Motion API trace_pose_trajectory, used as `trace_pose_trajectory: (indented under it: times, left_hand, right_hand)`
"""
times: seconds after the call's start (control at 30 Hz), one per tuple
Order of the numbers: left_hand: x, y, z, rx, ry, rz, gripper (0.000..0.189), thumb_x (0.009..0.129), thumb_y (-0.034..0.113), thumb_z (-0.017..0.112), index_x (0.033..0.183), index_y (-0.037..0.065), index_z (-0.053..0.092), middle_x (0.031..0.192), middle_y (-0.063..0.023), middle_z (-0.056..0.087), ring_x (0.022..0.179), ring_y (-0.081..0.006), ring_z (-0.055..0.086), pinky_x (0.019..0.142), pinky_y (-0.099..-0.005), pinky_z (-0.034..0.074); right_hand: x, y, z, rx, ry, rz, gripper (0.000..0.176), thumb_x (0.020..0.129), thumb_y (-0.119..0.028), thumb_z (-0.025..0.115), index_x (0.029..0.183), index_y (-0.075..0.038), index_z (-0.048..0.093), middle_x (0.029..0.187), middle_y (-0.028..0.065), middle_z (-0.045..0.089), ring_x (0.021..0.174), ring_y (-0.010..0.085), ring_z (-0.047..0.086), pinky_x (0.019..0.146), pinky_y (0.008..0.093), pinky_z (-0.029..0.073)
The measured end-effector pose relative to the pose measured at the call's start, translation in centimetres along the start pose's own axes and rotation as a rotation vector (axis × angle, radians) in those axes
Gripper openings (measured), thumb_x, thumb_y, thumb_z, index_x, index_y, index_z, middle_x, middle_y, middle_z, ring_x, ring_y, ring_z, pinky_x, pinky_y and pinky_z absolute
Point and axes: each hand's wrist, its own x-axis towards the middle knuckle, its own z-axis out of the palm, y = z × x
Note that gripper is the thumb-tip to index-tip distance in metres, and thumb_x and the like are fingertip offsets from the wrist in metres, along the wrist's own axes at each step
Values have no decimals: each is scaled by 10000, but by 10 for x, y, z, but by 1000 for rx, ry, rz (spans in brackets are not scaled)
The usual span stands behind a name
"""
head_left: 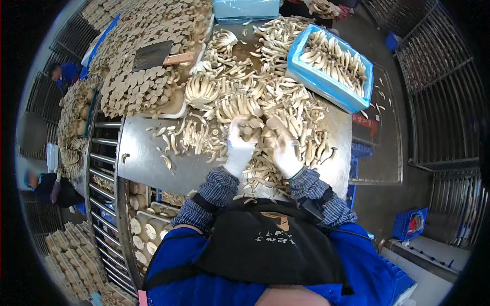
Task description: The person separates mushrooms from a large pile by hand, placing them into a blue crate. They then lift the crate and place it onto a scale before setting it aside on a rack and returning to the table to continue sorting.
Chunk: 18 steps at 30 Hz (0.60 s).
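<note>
My left hand [242,141], in a white glove, has its fingers wrapped round the base of a mushroom cluster [236,108], whose stems point away from me. Right beside it, my right hand [282,145], gloved too, has its fingers curled together; what lies between them is too small to make out. Both hands are over the metal table [148,153], above a heap of loose mushrooms [296,112]. Another whole cluster [202,91] sits just beyond my left hand. Smaller loose pieces [189,137] are scattered to its left.
A blue-lined box [334,64] of mushrooms stands at the table's back right, another blue-lined box [245,11] at the back. A cleaver [153,56] lies on piled clusters [138,92] at the left. Metal rollers [104,176] run along the left; people work beyond them.
</note>
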Motion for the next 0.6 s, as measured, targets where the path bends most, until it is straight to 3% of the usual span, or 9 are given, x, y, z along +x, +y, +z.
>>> trace_pose_trajectory:
  times: [0.03, 0.07, 0.17, 0.23, 0.3, 0.37, 0.47, 0.57, 0.6]
  left_hand:
    - [0, 9, 2, 104, -39, 155, 407, 760, -9, 659, 1147, -18, 534, 1077, -169, 583, 1024, -310, 592, 919, -375, 475]
    - [-3, 1, 11, 20, -46, 111, 448, 734, -28, 639, 1168, -29, 527, 1101, -187, 578, 1045, -339, 581, 939, -385, 465]
    - [-6, 0, 20, 23, -122, 139, 500, 711, -44, 612, 1202, -41, 516, 1155, -212, 565, 1092, -375, 559, 972, -405, 448]
    - [-11, 6, 20, 108, -202, 215, 511, 714, -40, 604, 1217, -43, 512, 1186, -220, 556, 1117, -383, 548, 986, -414, 441]
    - [-17, 11, 24, 312, -317, 257, 532, 718, -23, 617, 1238, -37, 505, 1241, -236, 533, 1162, -381, 529, 1003, -414, 432]
    - [-12, 34, 25, 112, -530, 74, 536, 761, 22, 674, 1266, -18, 498, 1256, -184, 555, 1150, -269, 560, 991, -359, 448]
    - [-24, 28, 45, -442, -513, -307, 498, 836, 171, 772, 1220, 25, 490, 1135, -64, 560, 1004, -168, 580, 886, -300, 497]
    - [-41, 60, 65, -523, -552, -417, 380, 923, 260, 667, 1180, 20, 522, 1048, -59, 596, 917, -146, 600, 796, -279, 519]
    - [-38, 34, 62, -227, -641, -181, 376, 945, 295, 616, 1180, 14, 533, 1040, -63, 605, 911, -158, 611, 787, -291, 529]
  right_hand:
    - [0, 4, 8, 396, -30, 100, 311, 988, -119, 538, 1285, -28, 519, 1153, 95, 607, 1036, 145, 586, 908, 305, 485]
    - [-8, -19, 29, 23, -60, -378, 358, 1010, -266, 508, 1284, -37, 519, 1197, 117, 608, 1057, 156, 594, 924, 307, 489]
    - [-7, -15, 4, 471, -238, -115, 354, 1020, -239, 479, 1309, -34, 490, 1250, 118, 595, 1089, 168, 594, 950, 308, 484]
    - [-19, -20, -8, 576, -164, 14, 342, 1003, -114, 498, 1330, -22, 459, 1231, 110, 607, 1094, 179, 599, 962, 309, 480]
    - [-29, -24, -15, 79, 59, -117, 372, 981, -46, 511, 1346, -20, 440, 1249, 112, 599, 1137, 191, 581, 977, 315, 474]
    - [-41, -8, -34, 84, 156, -186, 418, 973, -72, 540, 1372, -25, 426, 1305, 101, 564, 1168, 194, 554, 980, 320, 462]
    - [-52, -10, -58, -124, 200, -176, 443, 954, -47, 558, 1379, -35, 434, 1310, 106, 559, 1146, 200, 561, 970, 338, 453]
    - [-77, -13, -84, -523, 198, 191, 350, 931, -95, 586, 1274, -53, 532, 961, 100, 643, 861, 182, 646, 787, 318, 524]
    - [-80, -16, -81, -26, 317, -45, 307, 968, -124, 510, 1267, -49, 507, 906, 82, 617, 677, 144, 618, 530, 256, 514]
